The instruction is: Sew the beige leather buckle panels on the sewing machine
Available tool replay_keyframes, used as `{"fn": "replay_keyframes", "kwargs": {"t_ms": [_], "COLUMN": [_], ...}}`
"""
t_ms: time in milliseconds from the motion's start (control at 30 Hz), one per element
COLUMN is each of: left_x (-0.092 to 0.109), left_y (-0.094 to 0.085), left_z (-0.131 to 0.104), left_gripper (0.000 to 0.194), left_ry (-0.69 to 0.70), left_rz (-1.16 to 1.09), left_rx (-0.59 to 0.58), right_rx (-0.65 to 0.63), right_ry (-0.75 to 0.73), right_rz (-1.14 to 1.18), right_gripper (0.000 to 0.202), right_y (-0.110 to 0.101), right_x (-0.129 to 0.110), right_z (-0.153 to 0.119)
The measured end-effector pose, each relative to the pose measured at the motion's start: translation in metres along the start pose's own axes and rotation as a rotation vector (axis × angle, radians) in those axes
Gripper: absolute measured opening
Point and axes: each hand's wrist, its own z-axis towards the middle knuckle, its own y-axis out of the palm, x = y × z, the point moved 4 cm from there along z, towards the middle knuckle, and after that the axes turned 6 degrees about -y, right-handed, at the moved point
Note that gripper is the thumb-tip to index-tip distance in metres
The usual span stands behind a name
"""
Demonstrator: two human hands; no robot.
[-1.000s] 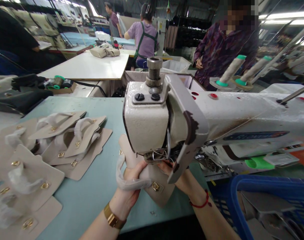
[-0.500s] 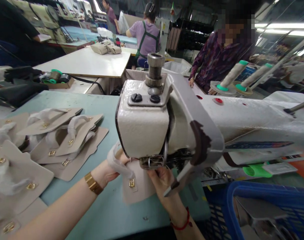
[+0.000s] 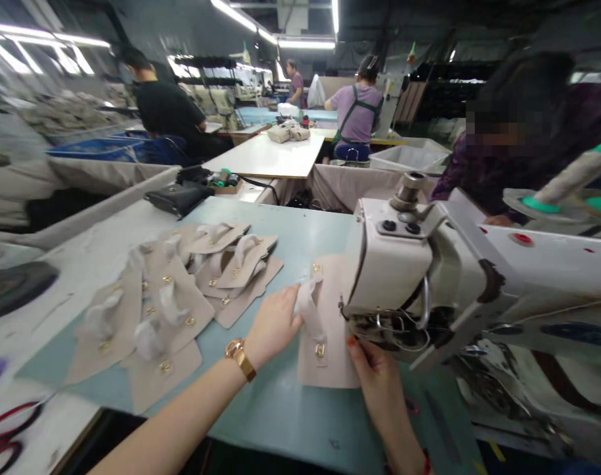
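Observation:
A beige bag panel (image 3: 337, 369) lies on the pale green table, just left of the sewing machine head (image 3: 386, 264). Its handle (image 3: 310, 310) is wrapped in white film and ends in gold-coloured fittings. My left hand (image 3: 275, 320) is closed at the panel's left side, fingertips against the wrapped handle. At the lower right edge, my right hand (image 3: 379, 376) pinches the panel, thumb on top and the other fingers curled. The panel's right edge runs close to the needle area, partly hidden behind the machine head.
Similar bag panels (image 3: 181, 310) lie overlapped on the left. Red-handled scissors (image 3: 13, 429) rest at the lower left. A black pouch (image 3: 179, 194) sits behind the panels. Thread cones (image 3: 572, 175) stand at the right. A co-worker (image 3: 518, 138) leans behind the machine; others sit farther back.
The view has swung left, so the machine appears farther right. More of the panel now shows, left of the machine head, with both hands still at it. The co-worker behind has bent lower.

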Motion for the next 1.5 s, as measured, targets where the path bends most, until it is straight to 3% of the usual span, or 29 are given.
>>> {"fn": "replay_keyframes", "kwargs": {"t_ms": [100, 233, 367, 500, 1067, 1500], "left_x": [-0.005, -0.005, 0.004, 0.009, 0.015, 0.014], "left_y": [-0.005, 0.012, 0.032, 0.044, 0.066, 0.065], "left_z": [-0.024, -0.052, -0.073, -0.09, -0.13, -0.154], "left_gripper": [0.023, 0.022, 0.016, 0.014, 0.009, 0.011], "left_ry": [0.218, 0.478, 0.689, 0.8, 0.883, 0.872], "left_rz": [0.435, 0.825, 1.034, 1.109, 1.158, 1.219], "left_rx": [0.019, -0.054, -0.092, -0.09, -0.188, -0.251], "right_rx": [-0.018, -0.071, -0.059, -0.028, -0.026, -0.013], "right_ry": [0.027, 0.061, 0.058, 0.077, 0.034, 0.004], "right_rz": [-0.051, -0.027, 0.003, -0.003, 0.064, 0.073], "right_gripper": [0.062, 0.064, 0.063, 0.064, 0.059, 0.059], "right_y": [0.0, 0.0, 0.0, 0.001, 0.003, 0.003], "right_x": [0.008, 0.012, 0.014, 0.021, 0.026, 0.03], "right_z": [0.001, 0.0, -0.003, -0.006, -0.01, -0.008]}}
